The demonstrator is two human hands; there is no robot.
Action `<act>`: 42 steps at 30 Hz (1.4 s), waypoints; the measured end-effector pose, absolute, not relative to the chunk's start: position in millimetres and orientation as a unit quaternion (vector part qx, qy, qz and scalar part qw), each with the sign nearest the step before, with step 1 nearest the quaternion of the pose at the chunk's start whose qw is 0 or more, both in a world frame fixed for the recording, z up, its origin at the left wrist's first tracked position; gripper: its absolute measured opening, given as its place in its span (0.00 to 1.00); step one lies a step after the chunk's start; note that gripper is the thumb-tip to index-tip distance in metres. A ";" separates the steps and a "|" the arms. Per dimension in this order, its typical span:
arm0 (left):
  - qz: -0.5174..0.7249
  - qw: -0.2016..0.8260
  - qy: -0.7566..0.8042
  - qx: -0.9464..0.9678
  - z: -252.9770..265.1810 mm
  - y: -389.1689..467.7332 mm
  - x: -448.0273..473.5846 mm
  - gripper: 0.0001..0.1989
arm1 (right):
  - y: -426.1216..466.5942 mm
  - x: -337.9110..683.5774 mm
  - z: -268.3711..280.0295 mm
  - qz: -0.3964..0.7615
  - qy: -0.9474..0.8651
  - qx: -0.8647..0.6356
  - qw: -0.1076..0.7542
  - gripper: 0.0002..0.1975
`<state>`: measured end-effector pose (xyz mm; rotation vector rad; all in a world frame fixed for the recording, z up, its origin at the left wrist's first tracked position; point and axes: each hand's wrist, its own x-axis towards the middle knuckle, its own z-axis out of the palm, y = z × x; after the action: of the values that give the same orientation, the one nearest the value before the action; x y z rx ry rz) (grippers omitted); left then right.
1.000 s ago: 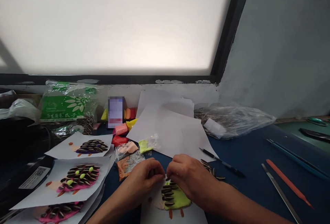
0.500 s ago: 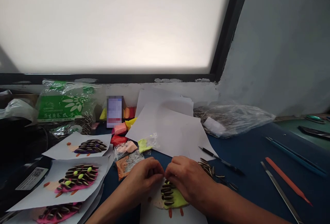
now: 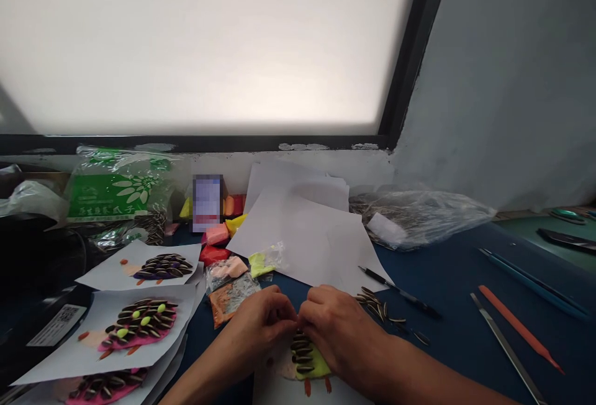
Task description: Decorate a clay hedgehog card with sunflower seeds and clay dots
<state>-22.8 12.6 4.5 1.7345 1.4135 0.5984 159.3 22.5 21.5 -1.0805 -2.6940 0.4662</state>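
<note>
A yellow-green clay hedgehog [image 3: 320, 364] with a row of striped sunflower seeds pressed into it lies on a white paper sheet [image 3: 298, 394] before me. My left hand [image 3: 270, 313] is closed in a pinch at the hedgehog's upper edge. Against it, fingertips nearly touching, my right hand [image 3: 333, 324] is pinched too and covers the hedgehog's right side. Whatever sits between the fingers is hidden. Loose sunflower seeds [image 3: 379, 307] are scattered just beyond my right hand.
Finished-looking hedgehog pictures [image 3: 139, 324] overlap at left. Clay packets [image 3: 226, 268] and a green seed bag [image 3: 112, 191] stand behind. White sheets [image 3: 298, 225], a pen [image 3: 405, 293], a clear bag [image 3: 419, 215], tweezers [image 3: 535, 284], an orange tool [image 3: 516, 327] and a metal strip [image 3: 505, 346] lie around.
My right hand has shifted slightly and covers a bit more of the hedgehog's right side. Both hands stay pinched together at its upper edge.
</note>
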 end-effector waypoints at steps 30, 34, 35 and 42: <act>0.215 0.387 0.569 0.693 6.1 14.5 -22.3 0.09 | 24.7 172.9 42.0 0.122 -0.903 -0.402 0.088 0.11; 0.210 0.395 0.571 0.688 6.2 13.5 -22.1 0.10 | 31.7 183.7 35.3 0.128 -0.892 -0.419 0.114 0.12; 0.213 0.400 0.570 0.685 5.5 13.2 -22.3 0.10 | 33.1 186.2 33.8 0.130 -0.888 -0.424 0.122 0.12; 0.218 0.384 0.564 0.698 3.5 12.6 -22.4 0.12 | 33.3 201.2 26.1 0.116 -0.863 -0.456 0.182 0.11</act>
<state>-22.4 12.6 3.5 1.7789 1.4383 0.5548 201.2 33.3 26.1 -1.2882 -2.4356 0.3278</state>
